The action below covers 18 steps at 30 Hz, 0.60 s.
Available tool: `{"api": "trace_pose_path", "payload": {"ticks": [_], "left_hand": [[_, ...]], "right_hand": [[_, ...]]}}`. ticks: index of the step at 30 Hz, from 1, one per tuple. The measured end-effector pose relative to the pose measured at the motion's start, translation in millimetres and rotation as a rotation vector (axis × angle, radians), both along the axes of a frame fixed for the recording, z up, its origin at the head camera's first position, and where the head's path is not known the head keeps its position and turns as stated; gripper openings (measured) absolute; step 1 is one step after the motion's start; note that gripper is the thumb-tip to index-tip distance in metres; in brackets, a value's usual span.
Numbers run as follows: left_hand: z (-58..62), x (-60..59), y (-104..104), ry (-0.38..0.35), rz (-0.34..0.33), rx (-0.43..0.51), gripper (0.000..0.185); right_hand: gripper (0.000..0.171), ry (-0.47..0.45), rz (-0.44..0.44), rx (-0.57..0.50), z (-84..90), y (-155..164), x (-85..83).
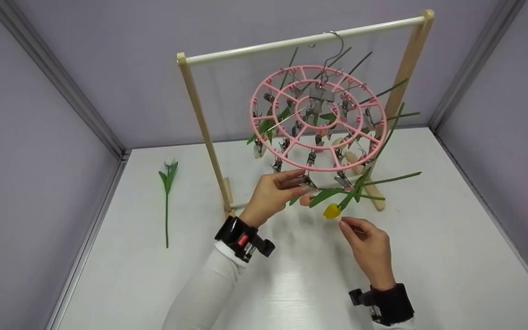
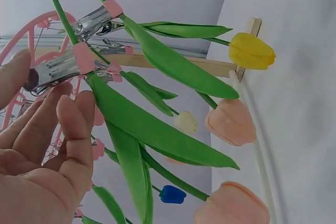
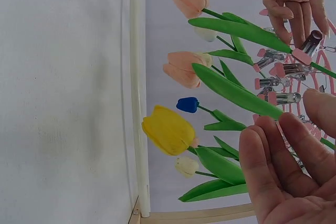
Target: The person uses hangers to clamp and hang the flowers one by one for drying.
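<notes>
My left hand (image 1: 273, 192) is beside a metal spring clip (image 2: 55, 72) with pink tips. The thumb lies by the clip's handle end and the fingers are loosely bent below it. That clip bites a green stem, and its peach tulip (image 2: 233, 205) hangs bloom down. My right hand (image 1: 369, 247) hangs near a yellow tulip (image 1: 332, 211); in the right wrist view its thumb and fingers stand apart with nothing between them. Above both hands is a pink round clip hanger (image 1: 291, 162), with several tulips clipped on, including a blue tulip (image 3: 187, 104).
A wooden stand with a white crossbar (image 1: 255, 47) carries the hanger by its hook. One white tulip (image 1: 167, 201) lies on the white table (image 1: 126, 275) at the left. Stems stick out to the right of the hanger. Grey walls (image 1: 48, 137) enclose the table.
</notes>
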<state>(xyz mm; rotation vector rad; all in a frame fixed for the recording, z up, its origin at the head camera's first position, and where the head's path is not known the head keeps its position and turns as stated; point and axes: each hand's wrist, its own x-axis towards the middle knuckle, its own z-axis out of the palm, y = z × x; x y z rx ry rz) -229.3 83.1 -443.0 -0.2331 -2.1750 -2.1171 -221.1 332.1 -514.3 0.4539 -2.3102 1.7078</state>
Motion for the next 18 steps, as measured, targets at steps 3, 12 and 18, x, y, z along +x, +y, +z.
{"api": "trace_pose_path", "payload": {"ticks": [3, 12, 18], "left_hand": [[-1.8, 4.2, -4, -0.003, -0.005, 0.018, 0.046], [-18.8, 33.7, -33, 0.012, 0.063, -0.038, 0.046], [-49.1, 69.2, -79, -0.012, 0.248, -0.129, 0.03]], "right_hand": [[0.018, 0.014, 0.011, 0.007, -5.2, 3, -1.9], [0.018, -0.002, 0.029, 0.02, -5.5, 7, 2.5], [0.015, 0.003, 0.041, 0.076, -8.9, 10, 8.7]]}}
